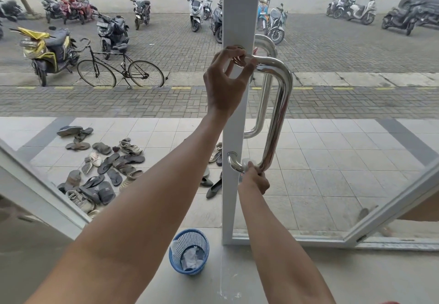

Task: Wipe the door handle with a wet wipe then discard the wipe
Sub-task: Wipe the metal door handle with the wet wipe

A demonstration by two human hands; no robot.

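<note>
- Door handle [278,113]: polished steel D-shaped pull, mounted upright on the white door frame [234,125]; a second, matching pull shows behind the glass on the far side.
- Left hand [225,82]: raised at the handle's top mount. Fingertips and thumb pinch narrowly around the upper horizontal bar where it meets the frame; the grip is closed on the bar itself, nothing else seen in it.
- Right hand [255,179]: low, at the handle's bottom bend, just right of the lower mount. Grip is closed around the bar, with a small pale patch showing just above the fingers, apparently the wet wipe [247,161]; most of it is hidden by the hand, so its shape cannot be told.
- Both forearms are bare and reach from the near edge up to the handle, left arm long and diagonal, right arm steeper.
- Blue mesh basket [188,251]: stands on the floor, near, just left of the door frame's base, below and between the arms. Crumpled pale material lies inside it.
- Beyond the glass: a scatter of sandals and shoes [102,170] on light tiles at left; farther out, a bicycle [118,68] and parked motorcycles [47,51] on brick paving.
</note>
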